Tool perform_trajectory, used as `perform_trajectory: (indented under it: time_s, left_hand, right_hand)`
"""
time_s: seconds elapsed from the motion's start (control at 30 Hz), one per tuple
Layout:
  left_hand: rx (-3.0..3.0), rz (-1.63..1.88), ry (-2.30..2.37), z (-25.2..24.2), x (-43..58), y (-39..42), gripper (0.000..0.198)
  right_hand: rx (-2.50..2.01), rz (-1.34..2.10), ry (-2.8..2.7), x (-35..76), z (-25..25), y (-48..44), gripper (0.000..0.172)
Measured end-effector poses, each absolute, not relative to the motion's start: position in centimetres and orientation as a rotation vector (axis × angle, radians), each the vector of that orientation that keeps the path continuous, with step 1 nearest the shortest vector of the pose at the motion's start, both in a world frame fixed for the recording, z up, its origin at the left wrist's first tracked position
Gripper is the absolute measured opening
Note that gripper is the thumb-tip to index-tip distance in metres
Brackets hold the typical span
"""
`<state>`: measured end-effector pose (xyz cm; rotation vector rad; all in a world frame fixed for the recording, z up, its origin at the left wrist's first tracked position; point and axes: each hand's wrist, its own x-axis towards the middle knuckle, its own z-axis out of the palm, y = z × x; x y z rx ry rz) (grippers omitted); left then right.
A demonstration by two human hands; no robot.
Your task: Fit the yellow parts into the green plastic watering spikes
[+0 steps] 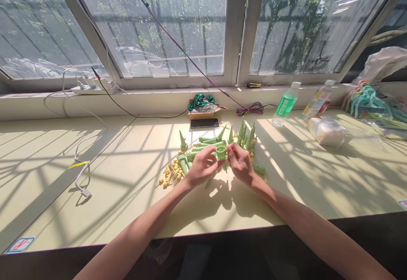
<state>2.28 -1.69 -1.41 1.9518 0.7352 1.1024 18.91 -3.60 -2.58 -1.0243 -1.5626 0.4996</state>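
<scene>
My left hand (203,165) is closed round a green plastic spike, whose round open cup (221,150) faces up and toward me. My right hand (240,161) is pinched against the right side of that cup. Whatever its fingertips grip is too small to make out. Behind and to the left of my hands lie several green plastic spikes (203,144), some on their sides. More green spikes (249,138) stand point up behind my right hand. Small yellow plastic plugs (173,172) form a loose pile left of my left hand.
Behind the spikes lie a black phone (204,123) and a small cardboard box (203,114) with green material. At right stand a green-labelled bottle (286,104), another bottle (318,100) and a wrapped pack (327,131). A white cable (83,174) runs along the left.
</scene>
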Motion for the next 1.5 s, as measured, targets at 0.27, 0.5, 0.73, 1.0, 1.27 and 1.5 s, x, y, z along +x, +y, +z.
perform_trajectory:
  time_s: [0.27, 0.5, 0.73, 1.0, 1.27, 1.5]
  left_hand:
    - [2.214, 1.193, 0.873, -1.36, 2.29, -1.61, 0.025]
    - [1.871, 1.031, 0.858, -1.09, 2.53, -1.75, 0.027]
    - [1.362, 0.84, 0.685, -1.06, 2.72, -1.29, 0.053]
    - [1.366, 0.806, 0.658, -1.29, 2.19, -1.19, 0.039]
    - [1.53, 0.841, 0.663, -1.08, 2.2, -1.37, 0.036]
    - [1.639, 0.865, 0.704, -1.13, 2.1, -1.35, 0.041]
  right_hand:
    - [-1.002, 0.467, -1.546, 18.76, -2.61, -3.78, 0.031]
    - [-0.978, 0.479, -1.509, 18.74, -2.84, -3.79, 0.023]
    - [-0.965, 0.466, -1.6, 19.01, -3.07, -3.52, 0.021]
    - [-0.945, 0.527, -1.648, 18.96, -2.92, -3.36, 0.023]
    - [-0.982, 0.527, -1.628, 19.2, -2.97, -3.21, 0.024]
    - [-0.978, 0.508, -1.647, 19.36, -2.96, -3.14, 0.025]
